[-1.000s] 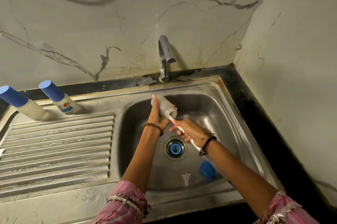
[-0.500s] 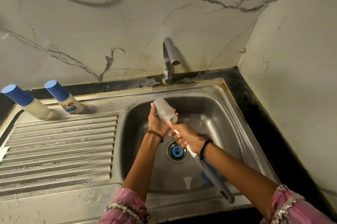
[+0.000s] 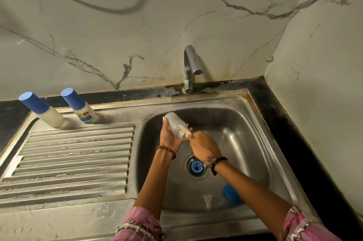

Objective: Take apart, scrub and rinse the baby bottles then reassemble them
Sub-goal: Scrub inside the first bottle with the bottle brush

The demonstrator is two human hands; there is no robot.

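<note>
Left hand (image 3: 170, 136): fingers wrapped round clear bottle body (image 3: 177, 127), held tilted over sink basin (image 3: 245, 129), mouth toward right hand (image 3: 204, 147).
Right hand: fingers curled at bottle mouth; what they grip hidden.
Basin floor, near front edge: teat (image 3: 207, 200), blue cap (image 3: 230, 193).
Drainboard back edge: two capped bottles (image 3: 59, 110).

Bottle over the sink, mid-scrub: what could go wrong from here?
1. The left hand grips the open bottle in the air; a hard brush stroke from the right hand might knock it loose.
2. The loose nipple lies in the sink near the drain; rinse water could carry it there.
</note>
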